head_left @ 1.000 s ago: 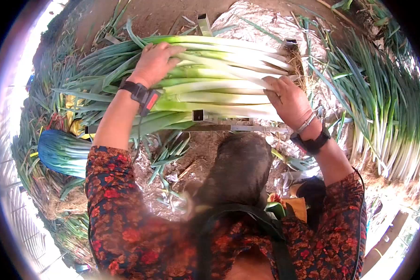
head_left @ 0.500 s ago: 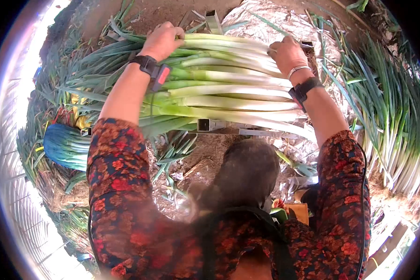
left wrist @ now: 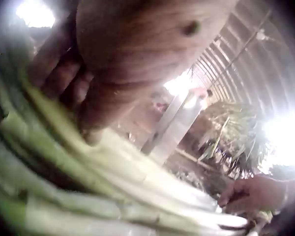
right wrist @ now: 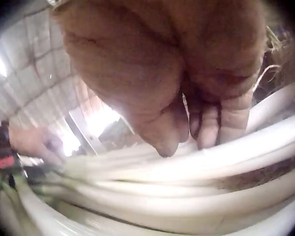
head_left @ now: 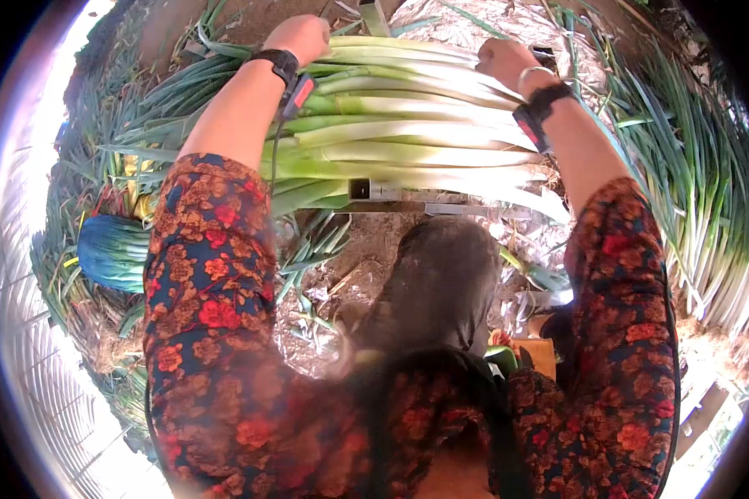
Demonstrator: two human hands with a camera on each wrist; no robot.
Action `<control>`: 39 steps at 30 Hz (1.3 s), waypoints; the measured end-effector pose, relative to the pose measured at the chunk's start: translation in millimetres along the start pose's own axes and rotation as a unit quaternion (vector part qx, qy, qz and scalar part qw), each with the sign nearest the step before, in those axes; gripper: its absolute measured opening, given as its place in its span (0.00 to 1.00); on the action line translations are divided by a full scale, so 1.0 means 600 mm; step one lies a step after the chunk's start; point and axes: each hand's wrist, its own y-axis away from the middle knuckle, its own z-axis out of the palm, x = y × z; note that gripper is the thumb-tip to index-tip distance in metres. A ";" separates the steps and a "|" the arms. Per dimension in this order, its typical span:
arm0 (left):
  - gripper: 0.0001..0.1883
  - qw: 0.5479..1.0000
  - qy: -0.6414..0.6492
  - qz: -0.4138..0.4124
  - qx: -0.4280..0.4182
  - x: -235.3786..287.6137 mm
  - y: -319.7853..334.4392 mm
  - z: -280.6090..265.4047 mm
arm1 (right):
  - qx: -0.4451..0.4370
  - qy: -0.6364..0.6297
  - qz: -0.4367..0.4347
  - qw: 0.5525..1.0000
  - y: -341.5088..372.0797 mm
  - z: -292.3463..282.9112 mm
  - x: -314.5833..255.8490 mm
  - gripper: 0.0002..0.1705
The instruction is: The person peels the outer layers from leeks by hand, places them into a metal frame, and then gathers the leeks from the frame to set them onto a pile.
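A row of leeks point(head_left: 408, 133) lies side by side across a metal frame point(head_left: 374, 191), white shafts to the right and green leaves to the left. At the far edge of the row, my left hand point(head_left: 301, 38) grips a leek near where green meets white; the left wrist view shows its thumb point(left wrist: 91, 137) and curled fingers point(left wrist: 71, 83) at the stalk. Farther right, my right hand point(head_left: 506, 62) holds the white end of the far leeks, thumb and bent fingers point(right wrist: 209, 132) reaching down behind the nearest shaft. Its fingertips are partly hidden there.
A tied bundle of leeks point(head_left: 112, 254) in blue wrapping lies at left. More loose leeks point(head_left: 699, 191) are heaped at right. Upright metal posts point(head_left: 374, 17) rise from the frame, and pale sheeting point(head_left: 449, 21) lies beyond it. Cut leaves point(head_left: 316, 241) litter the ground nearby.
Both hands have moved from on top of the row to its far edge, the right hand leaving the nearer white shafts. The leeks now spread more loosely toward the near side.
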 end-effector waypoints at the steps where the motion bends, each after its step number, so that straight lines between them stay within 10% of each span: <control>1: 0.15 0.997 0.068 -0.007 0.023 -0.009 0.008 -0.001 | 0.077 -0.105 0.012 0.991 0.017 0.010 0.012 0.18; 5: 0.18 0.958 0.273 0.001 0.086 0.037 0.120 -0.062 | 0.117 -0.172 0.004 0.978 0.160 -0.038 -0.035 0.14; 13: 0.15 0.969 0.188 0.091 0.131 0.132 0.325 -0.044 | 0.046 -0.101 -0.043 0.993 0.381 -0.031 -0.110 0.16; 21: 0.13 0.963 0.252 0.043 0.086 0.121 0.348 -0.045 | 0.135 -0.092 -0.028 0.986 0.345 -0.020 -0.102 0.12; 27: 0.14 0.958 0.197 0.033 0.207 0.089 0.276 -0.143 | 0.329 -0.139 -0.027 0.933 0.237 -0.043 -0.103 0.07; 31: 0.10 0.967 0.168 -0.014 0.191 0.050 0.201 -0.051 | 0.295 -0.073 -0.026 0.952 0.160 0.022 -0.073 0.09; 32: 0.10 0.977 0.136 -0.026 0.161 0.049 0.196 0.008 | 0.165 -0.025 0.043 0.985 0.147 0.056 -0.063 0.12; 39: 0.09 0.982 0.123 -0.027 0.139 0.048 0.196 0.057 | 0.177 -0.013 0.074 0.981 0.156 0.087 -0.074 0.17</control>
